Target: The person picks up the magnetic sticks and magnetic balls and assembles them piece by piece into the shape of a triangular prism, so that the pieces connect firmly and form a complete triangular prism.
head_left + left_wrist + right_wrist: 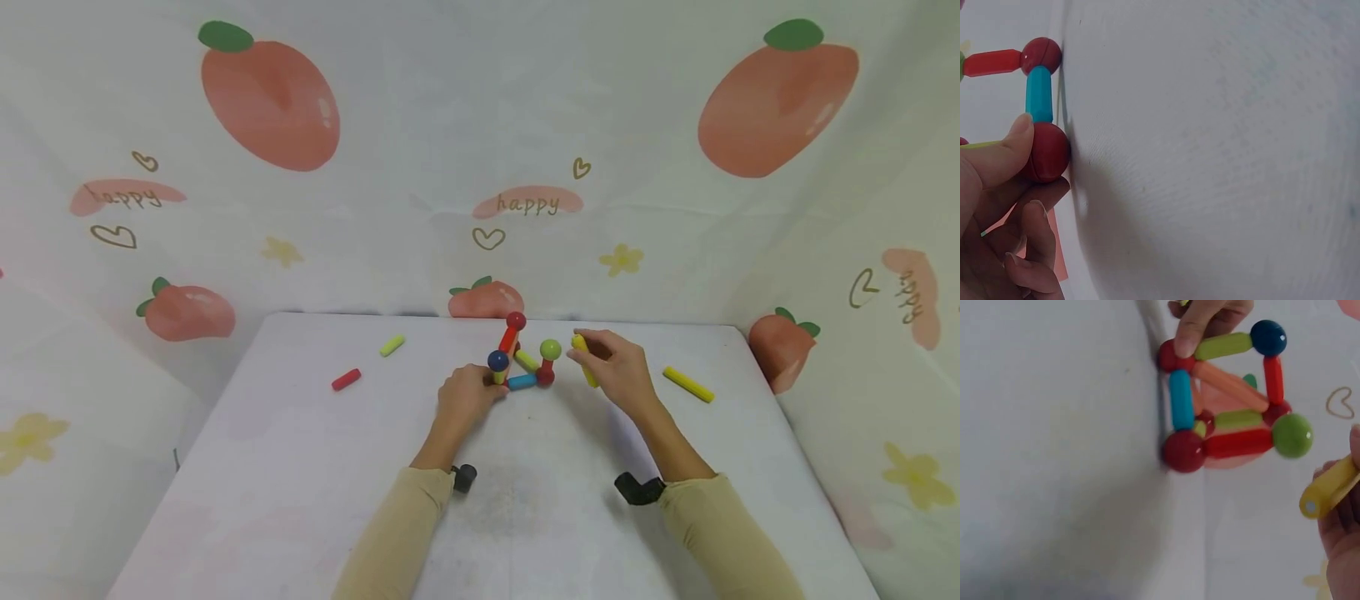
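A frame of magnetic rods and balls stands on the table, with a light blue rod (1181,400) along its bottom front edge. My left hand (467,398) pinches the red ball (1049,152) at that rod's left end. Above this corner a yellow-green rod (1224,345) rises to a dark blue ball (498,361). At the front right corner, a red rod (1238,443) stands on another red ball (1184,451) and carries a green ball (551,349). To the right of it, apart from the frame, my right hand (621,368) grips a yellow rod (1325,490), tilted in the air.
On the left of the white table (300,500) lie a short red rod (347,380) and a yellow-green rod (392,345). A longer yellow rod (688,384) lies to the right, beyond my right hand. Patterned cloth (420,125) hangs behind the table's back edge.
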A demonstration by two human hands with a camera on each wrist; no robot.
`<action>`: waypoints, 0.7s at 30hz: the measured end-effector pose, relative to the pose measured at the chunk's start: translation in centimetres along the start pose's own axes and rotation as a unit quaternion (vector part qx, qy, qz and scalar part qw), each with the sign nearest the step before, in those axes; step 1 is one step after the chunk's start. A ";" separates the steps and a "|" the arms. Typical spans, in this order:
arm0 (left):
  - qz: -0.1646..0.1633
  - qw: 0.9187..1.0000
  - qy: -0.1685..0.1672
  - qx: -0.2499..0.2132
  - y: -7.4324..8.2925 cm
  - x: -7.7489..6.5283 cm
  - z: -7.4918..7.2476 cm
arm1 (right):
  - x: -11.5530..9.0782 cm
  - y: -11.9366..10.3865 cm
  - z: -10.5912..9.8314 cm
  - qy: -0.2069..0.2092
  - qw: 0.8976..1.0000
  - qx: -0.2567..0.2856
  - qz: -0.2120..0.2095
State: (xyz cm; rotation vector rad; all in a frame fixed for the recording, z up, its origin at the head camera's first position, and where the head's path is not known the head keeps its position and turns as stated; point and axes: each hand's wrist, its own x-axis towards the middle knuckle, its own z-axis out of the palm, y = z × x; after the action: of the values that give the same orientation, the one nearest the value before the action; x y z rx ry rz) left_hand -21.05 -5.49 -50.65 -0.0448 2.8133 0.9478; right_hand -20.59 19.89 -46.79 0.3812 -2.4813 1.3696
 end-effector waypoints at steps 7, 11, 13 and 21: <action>-0.002 1.000 0.003 0.003 0.0 0.1 0.0 | 2.7 -2.5 1.5 -0.043 0.998 0.031 0.014; -0.007 1.000 0.000 0.002 0.0 0.1 0.0 | 3.5 -3.3 2.5 -0.068 0.997 0.013 0.031; -0.009 1.000 -0.003 -0.002 0.0 0.0 0.0 | 3.7 -3.4 2.9 -0.073 0.997 0.015 0.028; -0.003 1.000 0.001 -0.003 -0.1 -0.1 0.0 | 4.2 -3.6 4.5 -0.045 0.996 0.031 -0.072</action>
State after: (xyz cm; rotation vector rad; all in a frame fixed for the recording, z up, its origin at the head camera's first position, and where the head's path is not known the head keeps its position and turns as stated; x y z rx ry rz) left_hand -20.97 -5.54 -50.69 -0.0543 2.8103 0.9559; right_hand -23.69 13.79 -44.78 0.6351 -2.4319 1.4019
